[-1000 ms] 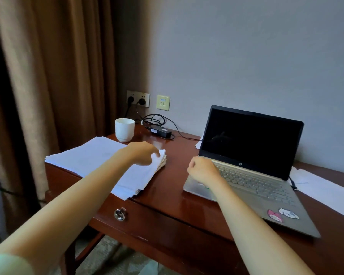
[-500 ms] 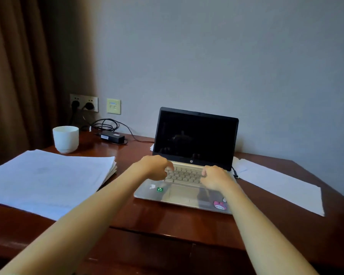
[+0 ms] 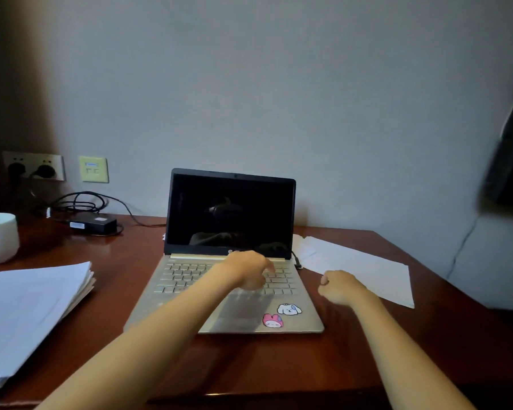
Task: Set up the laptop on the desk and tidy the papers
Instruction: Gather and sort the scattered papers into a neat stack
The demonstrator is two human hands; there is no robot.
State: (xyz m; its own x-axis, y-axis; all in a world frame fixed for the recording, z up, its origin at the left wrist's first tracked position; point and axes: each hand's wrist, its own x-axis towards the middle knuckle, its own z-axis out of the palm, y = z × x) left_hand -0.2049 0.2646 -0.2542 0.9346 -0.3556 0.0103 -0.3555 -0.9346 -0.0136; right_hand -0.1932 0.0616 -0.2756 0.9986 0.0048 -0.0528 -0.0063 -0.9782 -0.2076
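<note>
The open laptop (image 3: 219, 226), likely rigid and best held by its base, sits under the loosely curled, empty left hand (image 3: 246, 270); floppy papers (image 3: 367, 267) lie just beyond the fisted, empty right hand (image 3: 341, 287).

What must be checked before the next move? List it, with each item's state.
1. Gold laptop open on the brown wooden desk: ok.
2. Laptop screen lit: not ok, it is dark.
3. Black power adapter cable reaching the laptop: cannot tell, it runs behind the lid.
4. Loose white sheets right of the laptop tidied: not ok, spread out.
5. Hands free: ok. The left hand is over the keys, the right hand is curled beside the sheets, and neither holds anything.
</note>
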